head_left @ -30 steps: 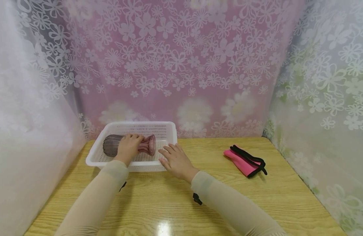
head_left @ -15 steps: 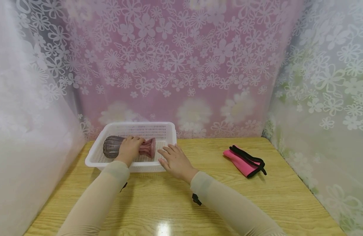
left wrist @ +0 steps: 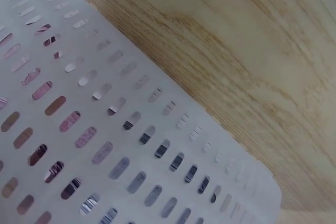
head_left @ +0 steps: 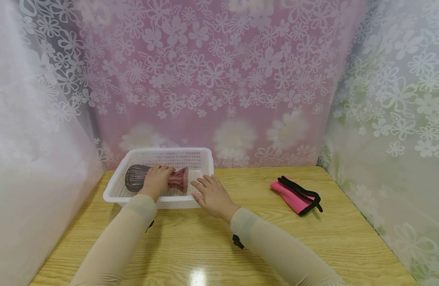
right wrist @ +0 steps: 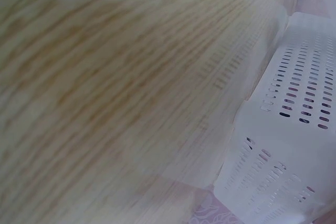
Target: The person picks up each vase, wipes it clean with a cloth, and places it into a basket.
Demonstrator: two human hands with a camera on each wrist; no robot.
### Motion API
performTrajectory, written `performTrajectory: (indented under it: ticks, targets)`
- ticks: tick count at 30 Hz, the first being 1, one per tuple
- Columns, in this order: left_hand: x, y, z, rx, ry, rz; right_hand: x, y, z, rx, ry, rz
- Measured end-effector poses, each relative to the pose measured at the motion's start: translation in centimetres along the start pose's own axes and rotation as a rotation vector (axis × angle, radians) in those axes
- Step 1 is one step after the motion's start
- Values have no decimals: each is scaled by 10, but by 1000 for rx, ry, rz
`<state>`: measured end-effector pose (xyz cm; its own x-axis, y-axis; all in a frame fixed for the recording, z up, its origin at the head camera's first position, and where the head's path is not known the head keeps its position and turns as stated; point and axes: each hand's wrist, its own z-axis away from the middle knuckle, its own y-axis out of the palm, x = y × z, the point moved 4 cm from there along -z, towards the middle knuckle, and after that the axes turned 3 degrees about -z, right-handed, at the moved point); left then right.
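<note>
A ribbed purple glass vase (head_left: 135, 177) lies on its side inside a white slotted basket (head_left: 203, 159) at the table's back left. My left hand (head_left: 156, 180) grips the vase around its narrow middle. To the right, my right hand (head_left: 212, 194) rests with straight fingers against the basket's near right corner. The left wrist view shows only the basket's slotted wall (left wrist: 105, 140) and wood beside it. In the right wrist view a basket corner (right wrist: 283, 150) stands on the blurred tabletop; neither hand shows there.
A folded pink cloth with black straps (head_left: 296, 195) lies on the wooden table (head_left: 241, 254) to the right. Flowered curtains close in the back and both sides.
The vase has shifted a little toward the basket's middle under my left hand. My right hand has stayed in place.
</note>
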<state>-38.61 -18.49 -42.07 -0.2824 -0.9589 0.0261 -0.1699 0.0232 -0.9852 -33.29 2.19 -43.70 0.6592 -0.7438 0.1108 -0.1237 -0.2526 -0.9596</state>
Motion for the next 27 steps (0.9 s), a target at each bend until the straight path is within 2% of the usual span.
performTrajectory:
  ticks: [9, 19, 27]
  targets:
    - [1, -1, -2, -16, -6, 36, 1, -1, 0, -4, -5, 3]
    - [3, 2, -5, -41, -12, 20, -1, 1, -1, -5, -6, 4]
    - [3, 6, -6, -10, -25, 49, -1, 1, -1, -13, -15, 7]
